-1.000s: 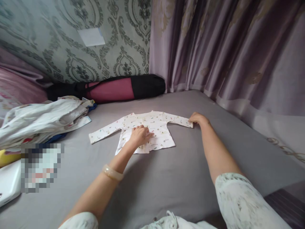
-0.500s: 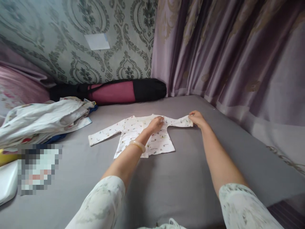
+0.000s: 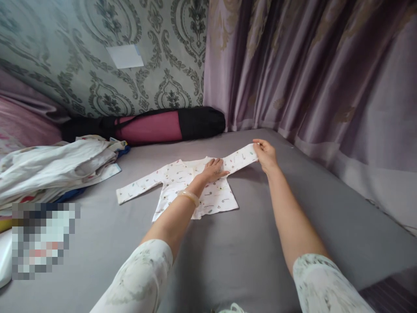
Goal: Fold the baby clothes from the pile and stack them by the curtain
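Note:
A small white long-sleeved shirt (image 3: 177,184) with a scattered print lies spread out on the grey bed sheet (image 3: 247,256). Flat on its upper right part, near the shoulder, rests my left hand (image 3: 213,171), fingers spread, a pale bangle around the wrist. My right hand (image 3: 265,154) pinches the cuff of the right-hand sleeve (image 3: 241,158) and holds it raised off the sheet, stretched up and to the right. The other sleeve (image 3: 140,188) lies straight out to the left.
A heap of white clothes (image 3: 55,169) lies on the left, with a pixelated item (image 3: 45,241) in front of it. Along the patterned wall stretches a long black and dark pink bag (image 3: 150,128). Purple curtains (image 3: 276,65) hang on the right.
My right hand has lifted the sleeve end up and slightly left, pulling the sleeve straight. The fingers of my left hand have spread out on the shirt.

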Demonstrator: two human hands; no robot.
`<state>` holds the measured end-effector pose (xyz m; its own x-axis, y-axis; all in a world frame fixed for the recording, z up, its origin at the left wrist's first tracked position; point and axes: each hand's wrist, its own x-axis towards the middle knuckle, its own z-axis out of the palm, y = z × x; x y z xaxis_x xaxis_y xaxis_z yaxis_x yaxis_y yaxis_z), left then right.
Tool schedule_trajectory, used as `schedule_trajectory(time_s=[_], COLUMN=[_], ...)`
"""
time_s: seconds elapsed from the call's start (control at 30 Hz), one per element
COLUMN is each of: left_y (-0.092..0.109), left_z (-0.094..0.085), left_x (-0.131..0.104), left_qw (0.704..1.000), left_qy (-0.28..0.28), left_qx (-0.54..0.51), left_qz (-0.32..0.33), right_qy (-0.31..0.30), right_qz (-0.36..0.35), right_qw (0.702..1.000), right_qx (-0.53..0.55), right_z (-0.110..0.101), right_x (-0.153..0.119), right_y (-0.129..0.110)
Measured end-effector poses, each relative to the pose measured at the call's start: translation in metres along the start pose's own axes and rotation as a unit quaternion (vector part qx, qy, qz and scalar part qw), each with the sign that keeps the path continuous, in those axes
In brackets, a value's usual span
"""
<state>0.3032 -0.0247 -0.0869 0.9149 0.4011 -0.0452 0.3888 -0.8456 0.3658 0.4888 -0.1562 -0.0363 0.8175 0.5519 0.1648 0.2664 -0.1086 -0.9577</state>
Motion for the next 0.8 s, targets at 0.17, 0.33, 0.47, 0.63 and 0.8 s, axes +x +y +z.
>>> schedule_trajectory(time_s=[0.17,0.33,0.47,0.63,0.8], left_y=[0.002,-0.002,0.001,0.002,-0.015], left_z=[-0.004,-0.009,-0.017,-0.019,-0.019], left_x=[0.004,0.019,0.026,0.023,0.006], left_qw=[0.999,0.997,0.995,0.997,0.986], left_qy=[-0.036,-0.053,-0.070,-0.056,0.073], left_qx=[0.015,0.046,0.062,0.013,-0.140], left_qz=[-0.024,-0.039,-0.042,-0.047,-0.053], right_qy=[-0.031,-0.059,-0.055,-0.037,-0.024], right_qz=[-0.011,0.015,0.037,0.070,0.063], right_qw=[0.990,0.979,0.974,0.980,0.988], right_qx=[0.137,0.194,0.214,0.184,0.143], right_z=[0.020,0.043,0.058,0.065,0.072], right_x=[-0.007,-0.015,-0.020,-0.025,-0.028], right_y=[-0.018,-0.027,-0.032,-0.036,-0.035])
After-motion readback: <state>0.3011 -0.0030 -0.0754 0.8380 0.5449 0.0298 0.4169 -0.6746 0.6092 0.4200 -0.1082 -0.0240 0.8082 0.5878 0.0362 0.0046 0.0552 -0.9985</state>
